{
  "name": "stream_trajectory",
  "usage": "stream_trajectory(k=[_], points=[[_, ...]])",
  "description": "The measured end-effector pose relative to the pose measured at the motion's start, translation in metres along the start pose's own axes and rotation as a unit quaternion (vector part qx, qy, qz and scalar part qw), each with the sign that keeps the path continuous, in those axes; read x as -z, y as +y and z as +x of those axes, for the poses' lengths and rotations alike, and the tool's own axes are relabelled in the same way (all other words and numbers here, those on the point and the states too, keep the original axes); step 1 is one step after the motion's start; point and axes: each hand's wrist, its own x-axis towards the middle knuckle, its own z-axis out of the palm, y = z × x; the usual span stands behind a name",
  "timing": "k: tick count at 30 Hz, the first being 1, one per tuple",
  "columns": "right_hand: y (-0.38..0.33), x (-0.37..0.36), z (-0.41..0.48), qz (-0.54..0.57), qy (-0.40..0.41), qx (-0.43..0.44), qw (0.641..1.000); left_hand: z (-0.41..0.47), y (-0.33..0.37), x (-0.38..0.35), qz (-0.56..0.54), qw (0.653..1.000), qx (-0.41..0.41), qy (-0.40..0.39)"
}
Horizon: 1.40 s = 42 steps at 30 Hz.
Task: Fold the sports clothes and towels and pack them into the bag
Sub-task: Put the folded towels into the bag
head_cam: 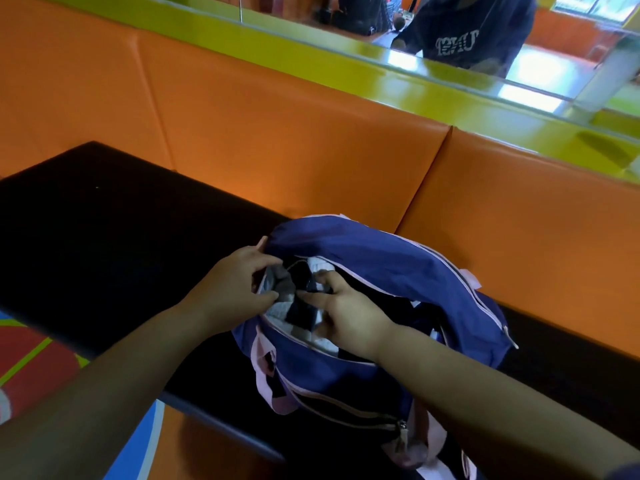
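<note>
A: Where's the bag (374, 261)?

B: On the black table (104, 216), right of centre, against the orange padded backrest (277, 133). Navy fabric, pale pink trim and straps. Main zip is undone and the mouth gapes toward the camera. Far flap is pushed up and back.

A: Contents?

B: Clothes (301, 306) are inside the main opening. Dark fabric on top, grey and white layers beside and under it. Can't tell which item is a towel and which is a garment.

A: Left hand (232, 289)?

B: At the left end of the opening. Fingers curled, thumb and fingertips pinching a grey piece of fabric (282, 285) at the bag's rim. Closed on that cloth.

A: Right hand (346, 317)?

B: Over the middle of the opening, palm down, wrist across the near edge. Fingers loosely spread and resting on the dark clothes. Pressing or gripping, I can't tell; the fingertips are partly buried in fabric.

A: Anything else on the bag?

B: Front pocket zip (349, 415) faces the camera, closed, puller at the right end. Pink strap loops hang down the near side over the table edge.

A: Surroundings?

B: Yellow-green ledge (311, 60) above the backrest, with a mirror (485, 39) over it showing a person in a dark printed top. Coloured floor (31, 362) lower left.
</note>
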Motion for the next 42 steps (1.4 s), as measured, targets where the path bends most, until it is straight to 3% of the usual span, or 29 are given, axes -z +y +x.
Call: stream_trajectory(k=[8,13,22,33,42], points=[[0.006,0.021,-0.049,0.057,0.038,0.008,0.998,-0.01,0.008,0.003,-0.044,0.998,-0.015,0.035],[0.024,0.036,-0.11,0.083,0.097,-0.054,0.99,-0.013,0.033,0.002,0.002,0.995,-0.075,0.06],[0.063,0.038,-0.207,0.061,0.169,-0.192,0.965,-0.015,0.101,-0.048,0.062,0.971,-0.226,-0.05],[0.093,0.018,-0.267,0.035,0.158,-0.225,0.961,-0.033,0.157,-0.126,0.042,0.974,-0.21,-0.073],[0.133,0.063,-0.313,-0.007,0.146,-0.215,0.966,-0.035,0.207,-0.142,0.079,0.969,-0.225,-0.058]])
